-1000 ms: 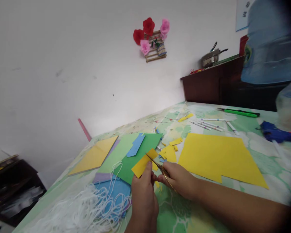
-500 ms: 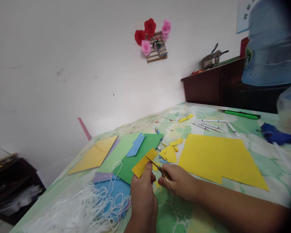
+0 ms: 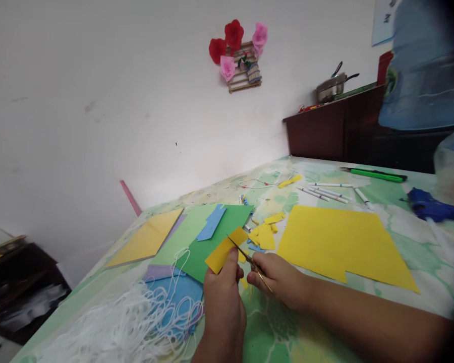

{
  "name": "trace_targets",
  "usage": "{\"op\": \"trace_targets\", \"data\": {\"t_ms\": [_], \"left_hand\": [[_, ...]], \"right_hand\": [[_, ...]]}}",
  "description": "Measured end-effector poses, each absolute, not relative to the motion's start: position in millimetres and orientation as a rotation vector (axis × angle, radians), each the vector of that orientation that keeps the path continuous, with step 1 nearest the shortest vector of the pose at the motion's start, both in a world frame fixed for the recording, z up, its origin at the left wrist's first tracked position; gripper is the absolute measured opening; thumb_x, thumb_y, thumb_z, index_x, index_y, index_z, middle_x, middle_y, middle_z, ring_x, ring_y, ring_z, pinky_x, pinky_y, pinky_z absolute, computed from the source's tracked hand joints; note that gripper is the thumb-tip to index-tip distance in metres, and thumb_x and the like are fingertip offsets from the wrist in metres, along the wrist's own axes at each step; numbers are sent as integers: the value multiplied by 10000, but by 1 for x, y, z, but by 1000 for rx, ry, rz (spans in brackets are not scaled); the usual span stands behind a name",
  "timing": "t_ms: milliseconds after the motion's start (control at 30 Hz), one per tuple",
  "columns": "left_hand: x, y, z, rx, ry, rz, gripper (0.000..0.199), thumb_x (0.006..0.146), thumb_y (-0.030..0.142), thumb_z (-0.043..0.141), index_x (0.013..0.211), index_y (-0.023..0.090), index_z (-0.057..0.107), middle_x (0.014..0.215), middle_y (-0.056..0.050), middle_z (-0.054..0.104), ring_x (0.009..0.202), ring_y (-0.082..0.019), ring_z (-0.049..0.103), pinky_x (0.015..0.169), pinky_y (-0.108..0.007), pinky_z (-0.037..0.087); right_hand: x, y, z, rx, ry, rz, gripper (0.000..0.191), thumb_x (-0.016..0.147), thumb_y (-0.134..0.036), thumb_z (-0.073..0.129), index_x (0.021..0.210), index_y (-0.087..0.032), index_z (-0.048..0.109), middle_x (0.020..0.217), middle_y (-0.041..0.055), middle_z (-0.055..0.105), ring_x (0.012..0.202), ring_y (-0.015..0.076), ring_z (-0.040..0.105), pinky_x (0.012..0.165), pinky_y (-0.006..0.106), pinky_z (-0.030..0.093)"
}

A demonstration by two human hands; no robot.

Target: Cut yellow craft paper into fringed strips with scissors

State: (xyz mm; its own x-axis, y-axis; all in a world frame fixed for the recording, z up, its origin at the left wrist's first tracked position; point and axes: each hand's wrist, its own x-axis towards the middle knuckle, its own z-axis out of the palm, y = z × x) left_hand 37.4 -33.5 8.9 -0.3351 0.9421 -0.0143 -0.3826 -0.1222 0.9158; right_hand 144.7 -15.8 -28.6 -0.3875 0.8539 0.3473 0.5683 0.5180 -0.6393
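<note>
My left hand (image 3: 224,292) pinches a small strip of yellow paper (image 3: 218,256), thumb on top. My right hand (image 3: 274,276) is wrapped round the handles of a pair of scissors (image 3: 258,269). Their dark blades lie across the yellow strip, just beyond my left thumb. Whether the blades are parted is hard to make out. Beyond the hands are yellow paper scraps (image 3: 265,236). A large yellow sheet (image 3: 327,242) with a notch in its near edge lies to the right. Green sheets (image 3: 232,222) lie under and behind the strip, with a blue paper piece (image 3: 212,224) on top.
A tangle of white cord (image 3: 124,322) covers the near left, over blue sheets (image 3: 192,290). Several white markers (image 3: 325,194), a green utility knife (image 3: 378,175) and a blue glue gun (image 3: 431,204) lie at the right. A large water bottle (image 3: 423,75) stands behind them.
The view has tilted slightly, so the surroundings sit a little higher. Both hands, the yellow strip and the scissors keep almost the same positions.
</note>
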Motion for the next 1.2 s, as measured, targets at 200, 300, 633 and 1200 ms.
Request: {"op": "trace_targets", "data": {"t_ms": [200, 300, 633, 1200], "left_hand": [[37, -32, 9, 757, 1091, 1649, 188, 557, 261, 640, 619, 147, 503, 458, 74, 427, 416, -45, 351, 406, -189, 307], [39, -32, 10, 743, 1111, 1655, 188, 559, 265, 632, 632, 146, 506, 465, 72, 431, 413, -47, 351, 408, -196, 310], [39, -30, 9, 599, 1011, 1679, 203, 542, 239, 645, 618, 147, 481, 430, 85, 383, 396, -36, 330, 396, -178, 280], [29, -27, 11, 979, 1155, 1545, 243, 531, 325, 644, 576, 146, 485, 414, 79, 395, 388, -53, 345, 408, -205, 287]], "right_hand": [[146, -13, -31, -1187, -2091, 554, 484, 720, -633, 285, 642, -167, 392, 567, -24, 424, 509, 89, 354, 455, 198, 238], [146, -12, -32, -1208, -2098, 558, 469, 727, -619, 296, 646, -167, 395, 579, -21, 434, 518, 91, 362, 462, 200, 241], [142, -16, -30, -1228, -2105, 549, 447, 732, -601, 304, 640, -170, 380, 542, -32, 413, 487, 81, 331, 442, 200, 216], [146, -14, -28, -1236, -2081, 642, 383, 740, -546, 364, 658, -173, 387, 598, -24, 436, 526, 94, 368, 464, 196, 251]]}}
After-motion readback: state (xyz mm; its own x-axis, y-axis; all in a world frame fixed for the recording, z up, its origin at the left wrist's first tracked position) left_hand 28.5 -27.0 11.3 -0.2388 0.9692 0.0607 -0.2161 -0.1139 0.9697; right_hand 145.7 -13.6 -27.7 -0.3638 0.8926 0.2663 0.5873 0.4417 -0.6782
